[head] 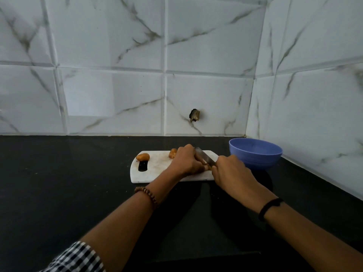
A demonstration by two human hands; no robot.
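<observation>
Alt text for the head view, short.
Two bare hands cut on a white cutting board: the right hand grips a knife, blade angled down beside the left hand, which holds a mostly hidden tan piece. Two brown lumps lie farther back on the board; a blue bowl stands to its right on a black counter.

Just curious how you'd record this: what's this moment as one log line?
left hand: holds food piece, mostly hidden | right hand: grips knife, cutting it | cutting board: two potatoes aside | blue bowl: right of board
</observation>
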